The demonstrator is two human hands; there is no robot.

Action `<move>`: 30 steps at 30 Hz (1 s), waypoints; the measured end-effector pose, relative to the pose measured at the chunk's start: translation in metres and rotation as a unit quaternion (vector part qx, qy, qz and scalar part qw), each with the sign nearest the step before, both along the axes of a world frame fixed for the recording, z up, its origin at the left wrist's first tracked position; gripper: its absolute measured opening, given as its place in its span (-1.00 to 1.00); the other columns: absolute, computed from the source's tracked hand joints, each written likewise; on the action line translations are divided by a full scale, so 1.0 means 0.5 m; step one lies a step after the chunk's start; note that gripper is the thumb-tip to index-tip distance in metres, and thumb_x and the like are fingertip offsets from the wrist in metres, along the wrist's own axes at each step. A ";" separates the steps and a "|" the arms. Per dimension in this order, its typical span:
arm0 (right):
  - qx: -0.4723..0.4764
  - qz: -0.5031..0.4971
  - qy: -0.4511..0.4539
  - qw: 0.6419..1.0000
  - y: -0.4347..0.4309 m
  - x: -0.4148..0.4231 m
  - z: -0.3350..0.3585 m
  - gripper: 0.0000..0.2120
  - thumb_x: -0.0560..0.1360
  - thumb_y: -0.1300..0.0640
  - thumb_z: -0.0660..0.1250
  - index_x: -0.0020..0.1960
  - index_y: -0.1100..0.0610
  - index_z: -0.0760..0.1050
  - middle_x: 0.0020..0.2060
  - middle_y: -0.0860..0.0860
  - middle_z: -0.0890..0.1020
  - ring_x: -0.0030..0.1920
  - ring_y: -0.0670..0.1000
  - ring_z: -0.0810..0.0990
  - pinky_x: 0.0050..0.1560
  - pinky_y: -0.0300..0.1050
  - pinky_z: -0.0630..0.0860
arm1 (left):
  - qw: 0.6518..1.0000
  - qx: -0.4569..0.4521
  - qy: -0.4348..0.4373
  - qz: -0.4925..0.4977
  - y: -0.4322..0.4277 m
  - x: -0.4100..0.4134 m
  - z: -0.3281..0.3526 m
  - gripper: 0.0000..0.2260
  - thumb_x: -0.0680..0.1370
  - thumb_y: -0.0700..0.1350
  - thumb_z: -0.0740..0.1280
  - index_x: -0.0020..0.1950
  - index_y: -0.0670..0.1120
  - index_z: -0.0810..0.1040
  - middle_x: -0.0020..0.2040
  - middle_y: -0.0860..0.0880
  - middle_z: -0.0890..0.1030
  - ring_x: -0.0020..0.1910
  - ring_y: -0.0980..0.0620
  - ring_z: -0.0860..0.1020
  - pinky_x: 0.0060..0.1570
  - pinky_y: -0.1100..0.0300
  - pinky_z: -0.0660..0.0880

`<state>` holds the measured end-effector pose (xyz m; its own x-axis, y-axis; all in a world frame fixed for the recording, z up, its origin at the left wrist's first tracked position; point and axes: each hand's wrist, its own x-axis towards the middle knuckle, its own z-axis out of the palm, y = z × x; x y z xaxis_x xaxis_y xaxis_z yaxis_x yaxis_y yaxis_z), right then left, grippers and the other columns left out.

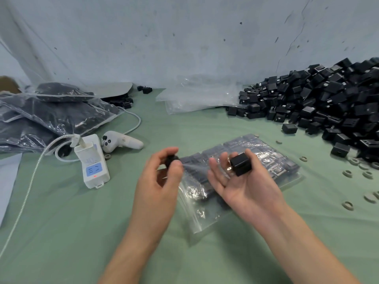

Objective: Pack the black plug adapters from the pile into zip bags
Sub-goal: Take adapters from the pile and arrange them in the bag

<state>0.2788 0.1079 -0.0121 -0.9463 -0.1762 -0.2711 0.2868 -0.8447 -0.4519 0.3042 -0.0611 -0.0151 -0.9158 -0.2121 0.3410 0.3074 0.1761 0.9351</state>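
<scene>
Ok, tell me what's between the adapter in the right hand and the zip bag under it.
Nothing visible: the right hand holds the adapter just over the zip bag. The left hand pinches a second adapter at the bag's left edge. Whether its mouth is open is unclear.

Behind and right of the clear plastic zip bag of adapters (pixel 266 158) lies the heap of black plastic cube plug adapters (pixel 328 103); left of it, the white plastic power strip (pixel 93 160); farther left, stacked filled clear plastic bags (pixel 51 115).
</scene>
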 end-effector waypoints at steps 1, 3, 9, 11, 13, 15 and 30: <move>0.009 -0.008 -0.001 1.000 0.008 -0.004 0.000 -0.65 0.63 -0.15 0.18 -0.19 0.06 0.47 -0.26 0.03 0.64 -0.18 0.11 0.70 -0.09 0.02 0.59 | 1.000 0.013 -0.024 0.014 -0.014 -0.003 -0.001 -0.82 0.57 -0.02 0.33 0.16 0.13 0.57 -0.08 0.06 0.67 -0.15 0.15 0.64 -0.17 0.34 0.56; 0.022 -0.030 0.004 0.999 0.025 -0.012 0.000 -0.64 0.63 -0.15 0.16 -0.18 0.06 0.47 -0.30 0.01 0.57 -0.30 0.04 0.62 -0.14 -0.03 0.55 | 0.995 0.030 -0.084 0.039 -0.040 -0.005 -0.010 -0.84 0.62 -0.11 0.28 0.18 0.08 0.52 -0.08 -0.03 0.67 -0.22 0.16 0.62 -0.24 0.31 0.55; 0.225 -0.147 0.121 0.956 0.066 -0.027 -0.002 -0.87 0.61 0.00 0.25 0.06 0.06 0.45 -0.25 -0.04 0.55 -0.32 -0.03 0.52 -0.12 -0.07 0.50 | 0.978 -0.029 -0.204 0.022 -0.083 0.012 -0.049 -0.91 0.62 -0.05 0.31 0.03 0.02 0.61 -0.27 0.11 0.68 -0.40 0.20 0.55 -0.37 0.40 0.47; 0.422 -0.211 0.156 0.868 0.072 -0.025 -0.014 -0.82 0.58 0.15 0.29 0.15 -0.03 0.41 -0.24 -0.09 0.54 -0.32 -0.07 0.50 -0.17 -0.09 0.49 | 0.978 -0.088 -0.188 0.003 -0.081 0.022 -0.057 -0.92 0.59 -0.01 0.34 0.07 0.11 0.59 -0.22 0.23 0.67 -0.29 0.27 0.60 -0.28 0.47 0.44; 0.554 -0.237 0.182 0.777 0.070 -0.022 -0.034 -0.70 0.55 0.20 0.30 0.16 -0.14 0.36 -0.14 -0.06 0.51 -0.32 -0.10 0.46 -0.23 -0.09 0.46 | 0.974 -0.154 -0.166 0.008 -0.073 0.030 -0.059 -0.94 0.57 0.04 0.35 0.04 0.14 0.55 -0.15 0.32 0.65 -0.18 0.36 0.59 -0.23 0.53 0.39; 0.610 -0.246 0.187 0.729 0.067 -0.019 -0.052 -0.68 0.53 0.18 0.29 0.16 -0.17 0.33 -0.03 0.01 0.51 -0.30 -0.06 0.46 -0.20 -0.04 0.46 | 0.971 -0.184 -0.154 0.001 -0.059 0.031 -0.060 -0.96 0.57 0.03 0.37 -0.02 0.10 0.56 -0.15 0.31 0.66 -0.18 0.35 0.60 -0.20 0.48 0.40; 0.640 -0.244 0.153 0.713 0.071 -0.032 -0.074 -0.70 0.52 0.15 0.26 0.14 -0.19 0.34 -0.01 0.01 0.53 -0.30 -0.10 0.48 -0.19 -0.02 0.44 | 0.949 -0.268 -0.136 -0.097 -0.050 0.041 -0.057 -0.83 0.62 -0.11 0.25 0.06 0.12 0.59 -0.02 0.21 0.62 -0.02 0.22 0.58 0.04 0.33 0.45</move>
<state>0.2630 0.1432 -0.0490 -0.8597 0.4002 0.3173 -0.1771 0.3492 -0.9202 0.3246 -0.0863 -0.0435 -0.9895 0.1068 0.0978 0.1430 0.6141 0.7762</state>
